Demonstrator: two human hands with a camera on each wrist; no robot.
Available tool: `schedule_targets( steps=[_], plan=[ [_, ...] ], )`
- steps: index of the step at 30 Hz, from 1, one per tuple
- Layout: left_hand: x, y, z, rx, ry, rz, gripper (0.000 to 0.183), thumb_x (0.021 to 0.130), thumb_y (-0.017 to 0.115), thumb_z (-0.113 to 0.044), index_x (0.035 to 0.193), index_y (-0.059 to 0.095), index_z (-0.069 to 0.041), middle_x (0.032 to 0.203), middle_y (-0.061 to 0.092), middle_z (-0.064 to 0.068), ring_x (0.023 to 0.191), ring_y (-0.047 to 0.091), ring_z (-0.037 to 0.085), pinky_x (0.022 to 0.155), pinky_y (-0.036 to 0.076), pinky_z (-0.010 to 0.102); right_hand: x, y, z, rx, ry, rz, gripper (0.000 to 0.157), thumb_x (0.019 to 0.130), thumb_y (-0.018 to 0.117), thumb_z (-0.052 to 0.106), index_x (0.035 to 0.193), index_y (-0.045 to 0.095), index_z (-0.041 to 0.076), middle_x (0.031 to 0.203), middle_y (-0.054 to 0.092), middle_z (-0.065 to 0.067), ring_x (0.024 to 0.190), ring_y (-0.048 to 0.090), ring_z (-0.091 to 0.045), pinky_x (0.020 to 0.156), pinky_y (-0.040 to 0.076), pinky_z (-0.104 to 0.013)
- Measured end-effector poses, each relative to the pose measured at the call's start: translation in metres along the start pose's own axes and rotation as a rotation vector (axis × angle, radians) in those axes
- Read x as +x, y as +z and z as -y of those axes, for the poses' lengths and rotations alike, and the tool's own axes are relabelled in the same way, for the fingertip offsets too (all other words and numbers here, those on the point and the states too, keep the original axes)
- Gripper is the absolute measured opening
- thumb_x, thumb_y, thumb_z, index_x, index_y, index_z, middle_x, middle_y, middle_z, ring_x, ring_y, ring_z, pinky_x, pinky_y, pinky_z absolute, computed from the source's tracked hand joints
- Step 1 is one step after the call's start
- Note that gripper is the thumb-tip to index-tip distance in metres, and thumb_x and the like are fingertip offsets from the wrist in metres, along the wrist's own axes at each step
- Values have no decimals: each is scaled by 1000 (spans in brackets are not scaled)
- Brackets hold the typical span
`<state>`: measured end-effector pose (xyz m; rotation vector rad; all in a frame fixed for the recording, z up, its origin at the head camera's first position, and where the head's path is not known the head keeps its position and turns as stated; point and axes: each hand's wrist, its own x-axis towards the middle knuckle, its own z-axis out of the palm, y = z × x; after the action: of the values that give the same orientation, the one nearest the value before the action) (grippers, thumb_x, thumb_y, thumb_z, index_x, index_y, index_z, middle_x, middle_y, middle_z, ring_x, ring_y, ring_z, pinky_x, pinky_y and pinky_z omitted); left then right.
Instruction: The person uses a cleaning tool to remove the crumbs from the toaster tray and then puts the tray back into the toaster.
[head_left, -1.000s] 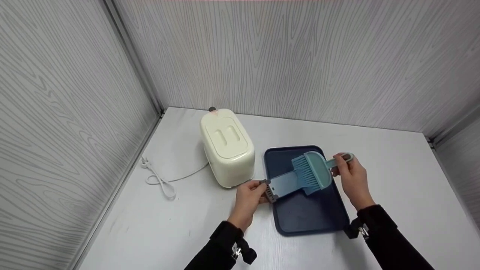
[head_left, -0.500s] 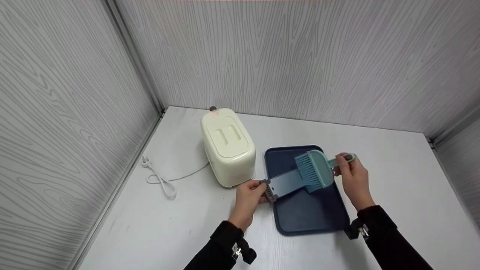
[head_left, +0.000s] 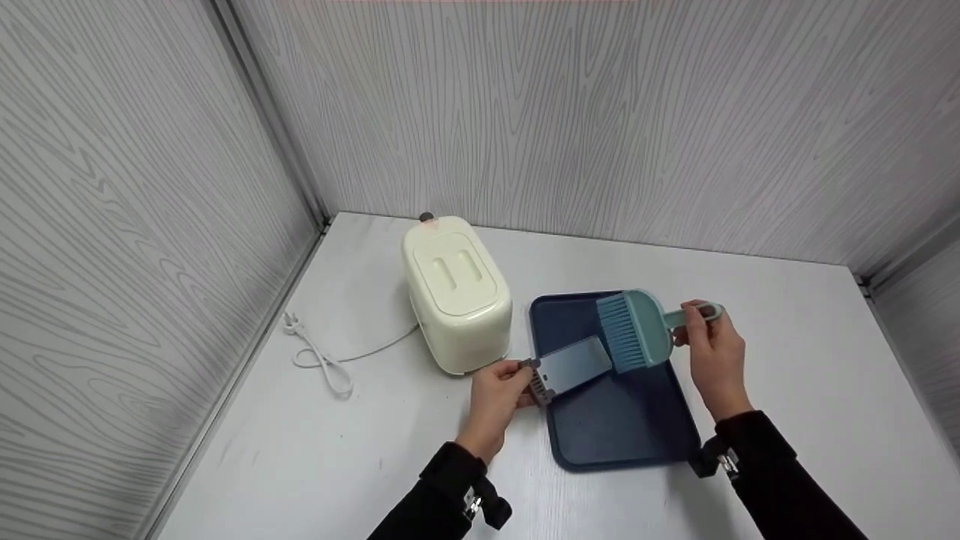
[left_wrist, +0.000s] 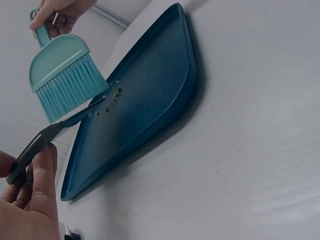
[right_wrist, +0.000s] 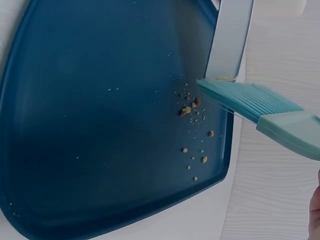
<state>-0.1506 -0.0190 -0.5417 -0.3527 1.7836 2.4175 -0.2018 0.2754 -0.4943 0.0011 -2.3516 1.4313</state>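
My left hand (head_left: 496,401) pinches the slotted grey end of a flat metal crumb tray (head_left: 576,366), which slopes over the dark blue serving tray (head_left: 615,435). In my right hand (head_left: 712,352) is the handle of a teal hand brush (head_left: 646,328). Its bristles (right_wrist: 250,100) hang at the far end of the crumb tray, fanned downward. Brown and pale crumbs (right_wrist: 189,107) lie scattered on the blue surface just below that end. A small light-brown bit sits at the crumb tray's tip in the right wrist view.
A cream toaster (head_left: 457,300) with a lid on top stands left of the serving tray, close to my left hand. Its white cord (head_left: 375,351) runs left to a plug (head_left: 291,324). Grey wood-patterned walls enclose the white table at the back and sides.
The brush has moved right and slightly up, off the crumb tray's surface, baring its far end. My right hand has shifted with it. The left hand and crumb tray hold nearly still.
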Motion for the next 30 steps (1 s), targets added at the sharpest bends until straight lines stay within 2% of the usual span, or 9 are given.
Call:
schedule_targets(
  steps=[8,13,23,30],
  plan=[
    [-1,-1,-1,26,-18,-16,24,95,66,-6,113,70,8,98,73,15,76,72,16,71,62,30,2,11,13,40,-63,-57,37,110,49,32,128,62,1,93,68,-4,81,66,-6,76,54,-16],
    [-1,-1,-1,49,-23,-18,25,96,66,-7,116,71,7,101,73,15,78,72,16,72,61,30,2,19,19,79,-94,-69,34,110,51,27,128,63,0,96,69,-10,82,65,-6,76,53,-15],
    [-1,-1,0,45,-22,-20,24,95,67,-7,115,71,8,98,74,15,76,72,17,69,61,28,1,31,18,-1,-133,-44,39,111,50,31,130,62,0,102,73,-13,86,66,0,76,52,-13],
    [-2,0,0,12,-21,-13,24,96,66,-5,115,70,10,99,74,17,76,73,19,71,62,31,-2,35,13,-33,-160,-21,35,110,51,29,129,63,1,99,73,-13,85,69,-22,68,46,-11]
  ],
)
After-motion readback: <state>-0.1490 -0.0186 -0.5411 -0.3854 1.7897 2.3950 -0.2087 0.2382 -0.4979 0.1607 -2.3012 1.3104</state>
